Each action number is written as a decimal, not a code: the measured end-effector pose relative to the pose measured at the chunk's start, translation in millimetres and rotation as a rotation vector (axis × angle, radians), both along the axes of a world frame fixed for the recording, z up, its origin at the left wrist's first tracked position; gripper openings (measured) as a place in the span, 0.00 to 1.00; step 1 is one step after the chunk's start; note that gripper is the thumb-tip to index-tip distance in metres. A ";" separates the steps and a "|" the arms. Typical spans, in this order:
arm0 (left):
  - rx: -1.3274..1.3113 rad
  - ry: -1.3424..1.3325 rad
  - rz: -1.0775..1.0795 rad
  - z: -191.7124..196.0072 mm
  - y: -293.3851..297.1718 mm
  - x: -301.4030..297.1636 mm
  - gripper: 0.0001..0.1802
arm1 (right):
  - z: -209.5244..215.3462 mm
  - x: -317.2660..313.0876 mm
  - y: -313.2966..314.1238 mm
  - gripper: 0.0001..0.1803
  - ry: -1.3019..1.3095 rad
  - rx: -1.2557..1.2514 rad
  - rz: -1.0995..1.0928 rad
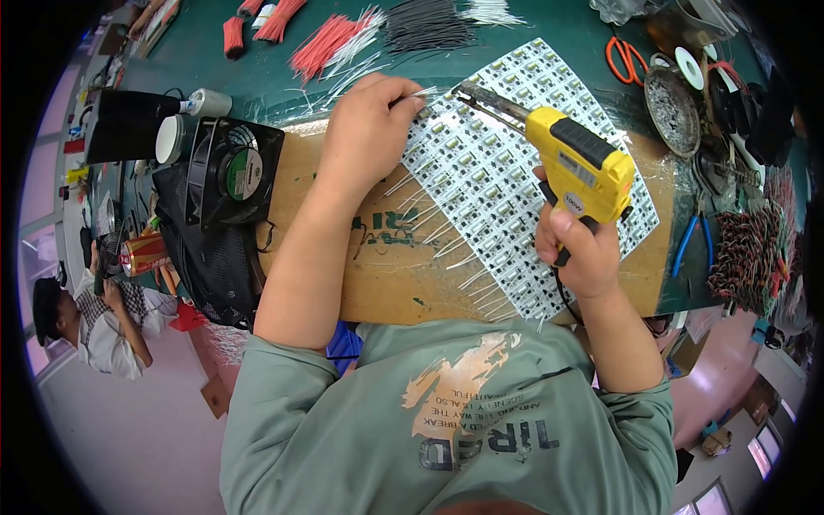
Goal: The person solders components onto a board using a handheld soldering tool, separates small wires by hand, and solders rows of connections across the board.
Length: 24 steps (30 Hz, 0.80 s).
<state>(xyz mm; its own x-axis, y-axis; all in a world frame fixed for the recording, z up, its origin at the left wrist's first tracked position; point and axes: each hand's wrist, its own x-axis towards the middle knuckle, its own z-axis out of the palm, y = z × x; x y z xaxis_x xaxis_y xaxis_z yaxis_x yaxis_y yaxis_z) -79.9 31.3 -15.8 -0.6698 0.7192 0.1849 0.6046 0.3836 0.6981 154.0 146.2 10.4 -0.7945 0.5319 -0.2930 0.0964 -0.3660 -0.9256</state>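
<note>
Head view: a person in a grey-green shirt works at a green-topped bench, forearms reaching up from the lower edge.
Landmark: a white panel of small circuit boards [506, 180] lies tilted across a brown cardboard sheet [386, 266], thin wire leads fringing its near-left edge.
Left hand [369, 129]: rests on the panel's upper-left corner, fingers pinched shut on a thin white wire [421, 93] whose end points toward the panel's top edge.
Right hand [577, 249]: sits at the panel's lower-right side, curled tight around the grip of a yellow soldering gun [579, 167].
Soldering gun: its body hangs over the panel's right half; the dark metal tip [476, 94] reaches to the panel's top-left, just beside the pinched wire. Whether tip and wire touch is hard to tell at this scale.
Left of the panel: a black cooling fan [236, 172] stands at the cardboard's edge.
Beyond the panel: bundles of red wires [322, 43] and black wires [425, 26] lie on the bench.
Right of the panel: orange scissors [625, 58], a round metal dish [672, 99] and blue-handled pliers [693, 240].
Far left of the panel: another person sits low on the floor.
</note>
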 end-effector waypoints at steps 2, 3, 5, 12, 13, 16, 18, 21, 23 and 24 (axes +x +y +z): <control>-0.028 -0.016 -0.005 3.8 0.1 3.4 0.09 | -0.5 1.2 0.0 0.35 -0.014 0.007 0.002; -0.057 -0.030 -0.006 5.5 -0.3 4.8 0.09 | -0.6 1.0 -0.5 0.35 -0.017 0.002 0.011; -0.047 -0.041 -0.005 5.3 0.5 7.6 0.09 | -2.8 2.6 0.6 0.34 -0.020 -0.005 0.018; -0.067 -0.109 0.023 -2.1 2.6 4.0 0.10 | -5.4 2.4 0.6 0.23 0.033 -0.084 0.051; -0.068 -0.111 0.023 -2.6 2.6 3.6 0.10 | -5.0 1.5 0.6 0.24 0.040 -0.083 0.043; -0.076 -0.100 0.006 -2.2 3.2 2.9 0.10 | -6.1 1.9 1.4 0.24 0.019 -0.068 0.045; -0.113 -0.090 0.007 -0.2 4.0 2.6 0.11 | -6.2 1.6 0.9 0.24 0.023 -0.077 0.039; -0.111 -0.081 -0.012 3.4 4.1 2.9 0.11 | -6.2 1.7 0.9 0.24 0.015 -0.083 0.036; -0.118 -0.098 -0.012 4.0 4.0 2.6 0.11 | -6.6 2.3 1.4 0.23 0.002 -0.080 0.040; -0.125 -0.115 -0.011 4.0 3.7 2.2 0.11 | -7.4 2.8 2.2 0.23 -0.003 -0.081 0.052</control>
